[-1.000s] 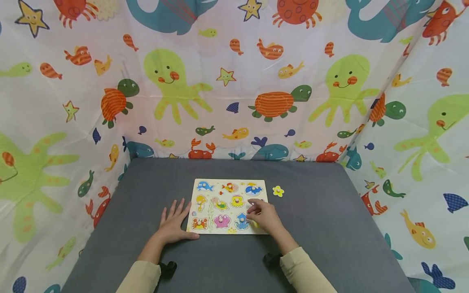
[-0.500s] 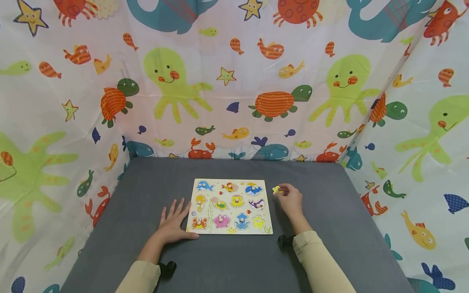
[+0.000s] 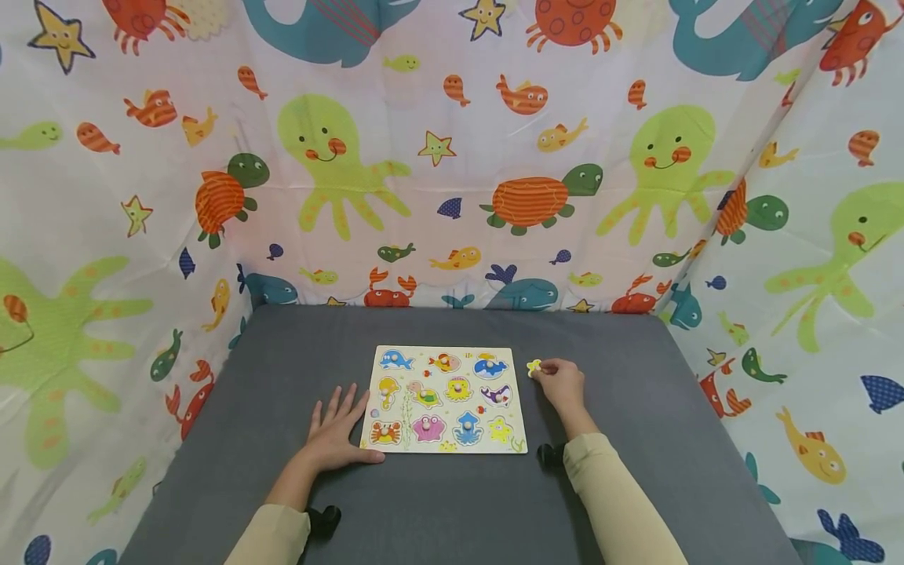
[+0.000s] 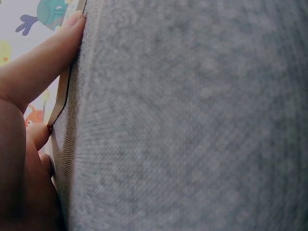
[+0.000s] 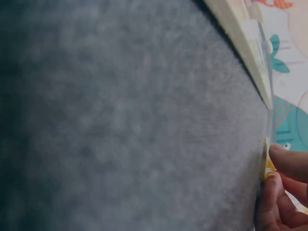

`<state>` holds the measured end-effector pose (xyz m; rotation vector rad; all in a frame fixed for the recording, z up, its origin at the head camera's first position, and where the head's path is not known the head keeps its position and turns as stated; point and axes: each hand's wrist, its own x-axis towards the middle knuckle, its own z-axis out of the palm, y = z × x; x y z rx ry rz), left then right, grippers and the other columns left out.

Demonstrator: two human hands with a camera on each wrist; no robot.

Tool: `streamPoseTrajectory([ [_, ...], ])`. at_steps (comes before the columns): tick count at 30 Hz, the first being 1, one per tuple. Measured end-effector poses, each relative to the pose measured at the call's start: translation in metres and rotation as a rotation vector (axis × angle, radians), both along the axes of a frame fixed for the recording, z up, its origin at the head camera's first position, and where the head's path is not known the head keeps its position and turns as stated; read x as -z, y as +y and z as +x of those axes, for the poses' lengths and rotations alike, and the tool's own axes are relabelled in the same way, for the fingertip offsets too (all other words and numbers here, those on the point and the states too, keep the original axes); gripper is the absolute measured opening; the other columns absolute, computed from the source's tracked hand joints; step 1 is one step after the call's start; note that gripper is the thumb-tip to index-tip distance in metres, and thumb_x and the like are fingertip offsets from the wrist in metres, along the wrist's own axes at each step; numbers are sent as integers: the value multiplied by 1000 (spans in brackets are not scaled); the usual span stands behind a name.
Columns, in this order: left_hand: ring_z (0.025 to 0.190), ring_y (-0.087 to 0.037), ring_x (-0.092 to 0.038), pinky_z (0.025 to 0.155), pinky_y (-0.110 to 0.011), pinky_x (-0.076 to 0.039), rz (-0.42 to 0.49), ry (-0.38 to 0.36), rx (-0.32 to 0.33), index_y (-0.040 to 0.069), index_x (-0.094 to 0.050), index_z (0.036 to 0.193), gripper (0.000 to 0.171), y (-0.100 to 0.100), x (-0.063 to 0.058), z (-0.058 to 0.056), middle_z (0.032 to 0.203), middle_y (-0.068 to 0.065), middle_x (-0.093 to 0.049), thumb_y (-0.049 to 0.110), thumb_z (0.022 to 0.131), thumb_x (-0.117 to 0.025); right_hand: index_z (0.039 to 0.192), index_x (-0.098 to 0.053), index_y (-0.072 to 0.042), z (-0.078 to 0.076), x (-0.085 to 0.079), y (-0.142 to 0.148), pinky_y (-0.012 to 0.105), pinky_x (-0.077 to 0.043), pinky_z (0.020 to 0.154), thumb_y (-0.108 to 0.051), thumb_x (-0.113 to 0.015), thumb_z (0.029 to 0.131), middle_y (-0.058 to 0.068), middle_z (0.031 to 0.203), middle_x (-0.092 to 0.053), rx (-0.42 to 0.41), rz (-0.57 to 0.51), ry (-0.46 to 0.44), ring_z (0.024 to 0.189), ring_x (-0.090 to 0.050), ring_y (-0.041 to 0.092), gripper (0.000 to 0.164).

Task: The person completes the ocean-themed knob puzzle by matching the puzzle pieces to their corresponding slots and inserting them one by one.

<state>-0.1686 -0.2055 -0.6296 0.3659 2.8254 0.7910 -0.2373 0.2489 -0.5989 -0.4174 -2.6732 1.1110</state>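
A pale wooden knob puzzle board (image 3: 406, 414) with several sea animal pieces lies on the grey table. My left hand (image 3: 333, 437) rests at its left side with fingers spread, the thumb along the front left corner; in the left wrist view the thumb (image 4: 45, 57) touches the board's edge. To the right of the board, my right hand (image 3: 563, 386) pinches a yellow star puzzle piece (image 3: 533, 366), partly hidden by the fingers. The right wrist view shows thumb and fingers (image 5: 288, 161) at the star's knob. A yellow star picture (image 3: 501, 429) shows at the board's lower right corner.
The grey cloth-covered table (image 3: 452, 510) spreads around the board. A white curtain (image 3: 424, 212) printed with sea animals hangs behind it and along both sides. Black wrist straps (image 3: 549, 455) sit at both cuffs.
My right hand has moved from over the board's right side out to the star piece and now pinches it. The purple whale and star picture are uncovered. My left hand stays put.
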Motion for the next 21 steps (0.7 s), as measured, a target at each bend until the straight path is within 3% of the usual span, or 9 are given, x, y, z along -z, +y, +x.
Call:
streamPoseTrajectory([
  [10, 156, -37, 12, 119, -62, 17, 6, -23, 7, 21, -18, 164, 135, 2, -5, 1, 171, -10, -3, 82, 59, -77, 102, -79, -2, -3, 3, -1, 52, -43, 97, -15, -78, 88, 14, 94, -76, 31, -5, 33, 96, -65, 35, 19],
  [16, 156, -41, 8, 118, -66, 15, 37, -5, 17, 16, -21, 163, 131, 2, -12, 3, 170, -16, -7, 75, 62, -81, 100, -79, -6, 0, 2, -2, 48, -47, 91, -17, -77, 88, 11, 93, -76, 35, -15, 45, 93, -65, 32, 17],
  [21, 156, -39, 10, 118, -64, 15, 11, -5, 11, 18, -19, 164, 133, 2, -8, 3, 171, -12, -5, 79, 61, -78, 98, -79, -6, 3, 3, -4, 46, -49, 85, -17, -77, 86, 10, 91, -76, 21, -11, 24, 92, -65, 31, 17],
])
